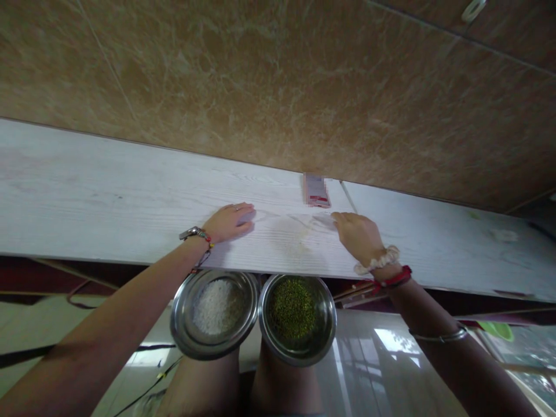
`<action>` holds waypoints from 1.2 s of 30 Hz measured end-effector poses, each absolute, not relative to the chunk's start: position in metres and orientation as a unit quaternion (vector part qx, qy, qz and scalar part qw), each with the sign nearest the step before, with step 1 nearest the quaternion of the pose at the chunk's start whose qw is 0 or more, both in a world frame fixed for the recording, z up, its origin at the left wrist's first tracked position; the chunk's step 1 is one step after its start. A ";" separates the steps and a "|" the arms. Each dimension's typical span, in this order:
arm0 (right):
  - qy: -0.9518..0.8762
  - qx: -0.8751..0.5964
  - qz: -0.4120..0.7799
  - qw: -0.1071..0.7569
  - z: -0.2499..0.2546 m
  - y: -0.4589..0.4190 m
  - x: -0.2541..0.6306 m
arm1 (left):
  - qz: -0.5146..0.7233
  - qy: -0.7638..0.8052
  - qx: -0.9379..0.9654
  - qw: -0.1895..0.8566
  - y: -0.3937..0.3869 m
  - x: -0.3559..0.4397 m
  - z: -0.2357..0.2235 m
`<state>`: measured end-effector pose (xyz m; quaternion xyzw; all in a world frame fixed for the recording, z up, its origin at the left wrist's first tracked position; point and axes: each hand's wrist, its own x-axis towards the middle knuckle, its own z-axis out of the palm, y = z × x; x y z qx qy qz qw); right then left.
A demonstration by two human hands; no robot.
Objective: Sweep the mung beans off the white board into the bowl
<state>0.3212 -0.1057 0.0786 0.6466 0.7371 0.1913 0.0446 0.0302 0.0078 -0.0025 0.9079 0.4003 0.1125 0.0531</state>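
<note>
My left hand [229,222] lies on the white wood-grain tabletop [143,202], fingers stretched to the right, holding nothing. Opposite it, my right hand [358,234] rests on the same surface with its fingers pointing left; nothing shows in it. A phone-like object [316,190], partly blurred out, lies beyond and between the hands. Below the table's front edge, two metal bowls sit over my knees. The left steel bowl [182,327] contains white grains [217,307] that look like rice. The right steel bowl [324,324] contains small green beans [293,307]. Neither bowl is touched by a hand.
A brown marbled tile wall [260,87] rises behind the table. A seam [347,196] crosses the tabletop near my right hand. Dark cords [150,385] hang at lower left above the shiny tiled floor [365,370]. Something light green [497,330] is at the right.
</note>
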 end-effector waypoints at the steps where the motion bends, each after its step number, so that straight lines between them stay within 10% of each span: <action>1: 0.747 0.637 0.187 0.044 0.078 -0.102 0.317 | 0.111 0.401 0.908 0.053 0.008 0.030 -0.003; 36: 0.888 0.433 0.133 -0.078 0.065 -0.093 0.298 | 0.128 0.433 0.891 0.054 0.006 0.030 -0.003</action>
